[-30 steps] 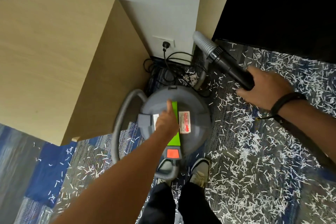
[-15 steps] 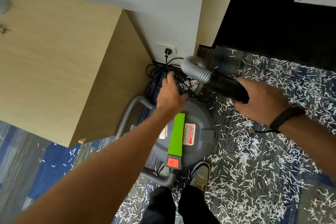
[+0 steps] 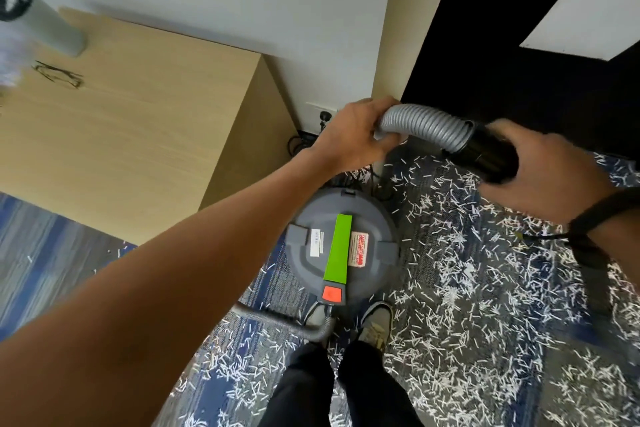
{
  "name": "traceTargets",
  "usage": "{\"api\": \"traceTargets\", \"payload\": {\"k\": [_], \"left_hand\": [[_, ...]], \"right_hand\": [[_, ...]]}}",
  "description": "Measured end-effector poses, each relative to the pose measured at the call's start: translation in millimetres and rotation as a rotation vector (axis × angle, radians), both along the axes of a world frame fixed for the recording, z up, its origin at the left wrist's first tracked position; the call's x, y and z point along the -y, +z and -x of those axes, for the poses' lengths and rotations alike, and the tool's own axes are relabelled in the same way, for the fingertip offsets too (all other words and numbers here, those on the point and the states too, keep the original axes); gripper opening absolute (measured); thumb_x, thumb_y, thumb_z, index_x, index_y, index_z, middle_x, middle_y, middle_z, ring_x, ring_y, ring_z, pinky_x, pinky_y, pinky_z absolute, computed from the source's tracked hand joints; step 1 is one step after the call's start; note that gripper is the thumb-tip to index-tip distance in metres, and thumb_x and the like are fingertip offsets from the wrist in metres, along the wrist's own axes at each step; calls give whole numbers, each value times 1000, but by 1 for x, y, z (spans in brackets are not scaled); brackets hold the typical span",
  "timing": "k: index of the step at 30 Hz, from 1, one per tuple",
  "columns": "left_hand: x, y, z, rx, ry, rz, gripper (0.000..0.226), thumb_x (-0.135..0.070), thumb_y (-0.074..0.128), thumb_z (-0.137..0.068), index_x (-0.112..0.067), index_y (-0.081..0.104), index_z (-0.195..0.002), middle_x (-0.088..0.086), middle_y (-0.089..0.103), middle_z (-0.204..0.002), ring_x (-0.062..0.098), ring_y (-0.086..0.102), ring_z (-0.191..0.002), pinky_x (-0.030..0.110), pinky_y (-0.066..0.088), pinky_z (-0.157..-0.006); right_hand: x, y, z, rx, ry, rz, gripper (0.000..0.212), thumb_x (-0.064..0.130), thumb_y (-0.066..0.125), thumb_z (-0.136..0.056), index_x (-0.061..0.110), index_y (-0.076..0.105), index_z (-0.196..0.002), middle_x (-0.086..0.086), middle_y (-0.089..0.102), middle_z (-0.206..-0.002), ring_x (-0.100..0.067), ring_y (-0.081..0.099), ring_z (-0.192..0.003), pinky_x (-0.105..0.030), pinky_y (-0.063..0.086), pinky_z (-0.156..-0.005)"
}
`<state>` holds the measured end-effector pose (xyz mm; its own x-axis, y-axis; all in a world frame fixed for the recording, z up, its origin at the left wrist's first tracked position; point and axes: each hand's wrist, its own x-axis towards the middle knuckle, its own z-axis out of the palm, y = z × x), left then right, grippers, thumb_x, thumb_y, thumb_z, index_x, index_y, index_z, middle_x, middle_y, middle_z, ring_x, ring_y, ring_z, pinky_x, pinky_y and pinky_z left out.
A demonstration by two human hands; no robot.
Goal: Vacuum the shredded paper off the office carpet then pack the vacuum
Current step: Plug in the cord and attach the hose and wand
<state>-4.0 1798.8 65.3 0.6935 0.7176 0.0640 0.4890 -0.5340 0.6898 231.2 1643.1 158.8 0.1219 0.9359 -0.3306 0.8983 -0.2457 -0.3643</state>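
Observation:
A round grey vacuum canister (image 3: 374, 218) with a green handle and a red button stands on the carpet by my feet. Its ribbed grey hose (image 3: 426, 123) arches up in front of me. My left hand (image 3: 353, 135) grips the hose near its bend. My right hand (image 3: 540, 170) holds the black handle tube (image 3: 485, 152) at the hose's end. White shredded paper (image 3: 467, 288) lies thick across the blue-grey carpet, mostly to the right of the canister.
A light wooden desk (image 3: 138, 121) stands at the left with a grey cylinder (image 3: 45, 24) on it. Behind the canister a wall socket (image 3: 323, 113) holds a plug, with cables tangled on the floor. A dark panel (image 3: 485, 45) rises at the right.
My left hand left the canister's top, rose and took hold of the hose. My right hand lifted the handle tube higher, and the hose now arches between both hands.

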Motion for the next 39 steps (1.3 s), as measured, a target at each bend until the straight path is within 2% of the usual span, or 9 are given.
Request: {"api": "traceTargets", "payload": {"k": [2, 4, 8, 15, 19, 27, 32, 36, 39], "left_hand": [[3, 16, 1, 31, 20, 11, 34, -39, 69, -87, -22, 67, -117, -6, 73, -96, 14, 68, -85, 39, 58, -76], [6, 30, 1, 50, 35, 13, 35, -39, 69, -88, -23, 67, -118, -7, 73, -95, 13, 68, -84, 39, 59, -74], [14, 59, -5, 51, 1, -51, 39, -41, 67, -90, -19, 65, -122, -6, 73, -97, 14, 67, -84, 38, 58, -75], [22, 43, -22, 56, 134, 104, 41, -43, 68, -87, -20, 63, -120, -1, 72, -104, 21, 69, -90, 44, 59, -78], [24, 23, -23, 150, 157, 256, 32, -19, 66, -81, -20, 59, -112, 5, 70, -102, 21, 70, -93, 46, 59, -81], [17, -37, 3, 86, 311, 333, 48, -50, 59, -76, -35, 56, -122, 9, 57, -115, 26, 63, -104, 48, 60, -87], [25, -69, 30, -97, 223, 332, 53, -45, 66, -82, -23, 56, -129, 11, 58, -120, 29, 56, -103, 44, 53, -89], [45, -112, 45, -206, 157, 441, 56, -33, 76, -89, -28, 52, -140, 12, 52, -121, 36, 60, -107, 49, 54, -95], [58, -141, 43, -216, 144, 566, 60, -31, 73, -94, -35, 47, -148, 15, 53, -123, 37, 62, -108, 38, 51, -94]], "right_hand": [[-2, 21, 7, -97, 39, -23, 71, 24, 86, -73, 35, 51, -133, 4, 66, -93, -22, 67, -78, -39, 58, -71], [-2, 42, 13, -136, 42, -47, 65, 40, 85, -71, 42, 51, -127, 8, 68, -96, -19, 69, -82, -45, 61, -76], [4, 75, 21, -96, 29, -145, 60, 72, 74, -71, 39, 55, -118, 13, 67, -84, -14, 67, -74, -39, 60, -69], [-11, 73, 40, -57, 99, -228, 81, 39, 80, -79, 40, 32, -144, 1, 66, -104, -29, 66, -82, -41, 56, -75], [-33, 48, 71, 86, 141, -305, 68, 68, 66, -82, 37, 41, -137, -4, 70, -104, -34, 67, -91, -41, 56, -77], [-58, 9, 79, 98, 242, -305, 45, 43, 66, -84, 34, 52, -125, -1, 67, -85, -35, 63, -76, -32, 42, -61], [-48, -32, 94, 124, 283, -221, 49, 39, 67, -81, 37, 53, -128, -3, 70, -84, -34, 67, -75, -34, 48, -61], [-23, -89, 100, 132, 278, -93, 68, 41, 68, -84, 38, 42, -147, -4, 73, -92, -31, 68, -76, -35, 54, -64], [-7, -126, 98, 143, 240, -39, 71, 41, 68, -89, 37, 38, -152, -1, 71, -97, -25, 64, -75, -30, 47, -62]]}}
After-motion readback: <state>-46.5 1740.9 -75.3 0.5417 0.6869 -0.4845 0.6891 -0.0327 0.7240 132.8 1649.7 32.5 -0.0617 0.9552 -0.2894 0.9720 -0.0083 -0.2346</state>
